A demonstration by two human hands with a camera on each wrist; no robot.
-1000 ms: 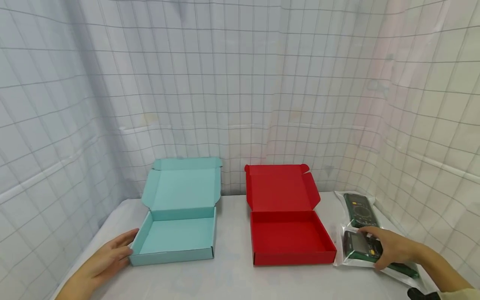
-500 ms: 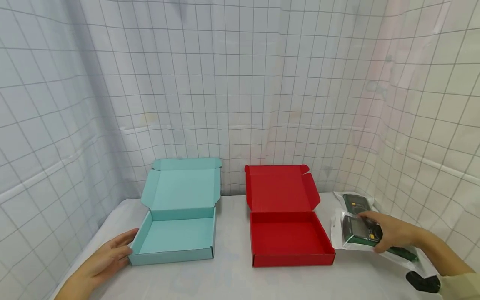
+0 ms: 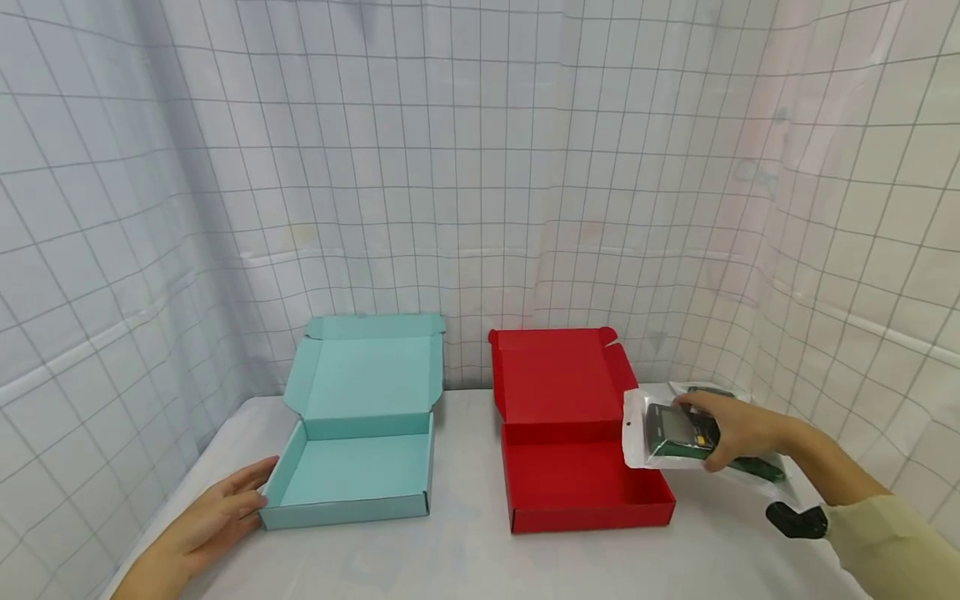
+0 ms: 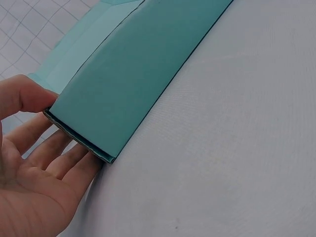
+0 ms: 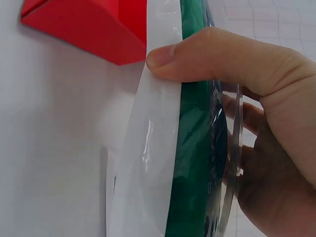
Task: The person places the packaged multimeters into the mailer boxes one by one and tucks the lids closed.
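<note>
My right hand [image 3: 738,433] grips a digital multimeter [image 3: 678,433] in a clear plastic bag, raised at the right wall of the red box [image 3: 588,518]. The right wrist view shows the thumb pressed on the bag's white backing [image 5: 148,143] beside the meter's green side [image 5: 190,153], with the other fingers behind it. At the teal box [image 3: 352,510], my left hand [image 3: 213,521] rests against the left side. In the left wrist view its fingers [image 4: 64,158] lie extended along the box's outer wall and the thumb touches the front corner. Both boxes have their lids raised.
A second bagged multimeter [image 3: 711,389] lies on the white tabletop [image 3: 465,558] behind the right hand, mostly hidden. White gridded curtains [image 3: 480,183] enclose the back and both sides. A black strap [image 3: 797,521] sits at the right wrist.
The right hand has lifted the bagged multimeter off the table and carried it left, so its bag now overlaps the red box. The left hand and teal box have stayed put.
</note>
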